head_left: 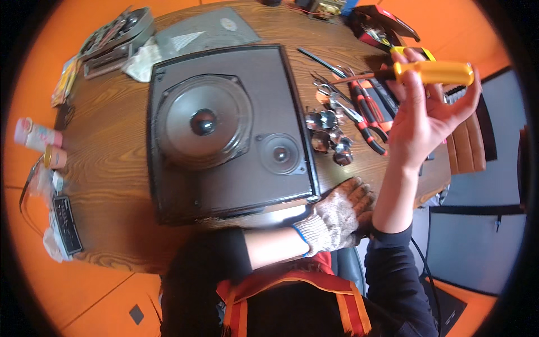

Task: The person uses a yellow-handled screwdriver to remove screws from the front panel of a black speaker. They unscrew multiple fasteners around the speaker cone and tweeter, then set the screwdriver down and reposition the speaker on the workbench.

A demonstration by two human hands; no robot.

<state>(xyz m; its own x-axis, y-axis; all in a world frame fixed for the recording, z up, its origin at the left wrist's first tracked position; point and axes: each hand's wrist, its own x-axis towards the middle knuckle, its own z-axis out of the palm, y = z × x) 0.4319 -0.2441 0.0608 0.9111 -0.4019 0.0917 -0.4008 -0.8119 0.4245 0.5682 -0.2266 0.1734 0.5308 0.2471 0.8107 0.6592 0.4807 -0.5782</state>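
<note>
My right hand [420,126], bare and raised over the right side of the table, grips a screwdriver [435,73] by its yellow handle. Its shaft points left, above the pliers. My left hand [339,216] wears a stained knitted glove. With fingers stretched out and holding nothing visible, it rests by the table's front edge, close to the near right corner of the speaker box [182,188]. That black box lies face up, with a large woofer cone [179,132] and a small tweeter [279,154] in its front.
Shiny round metal parts [331,132] and red-black pliers [368,109] lie right of the speaker. Behind it are a grey grille panel [208,33] and a tool tray [120,33]. A pink bottle [38,135] and a jar [55,157] stand left. A red box [376,28] sits far right.
</note>
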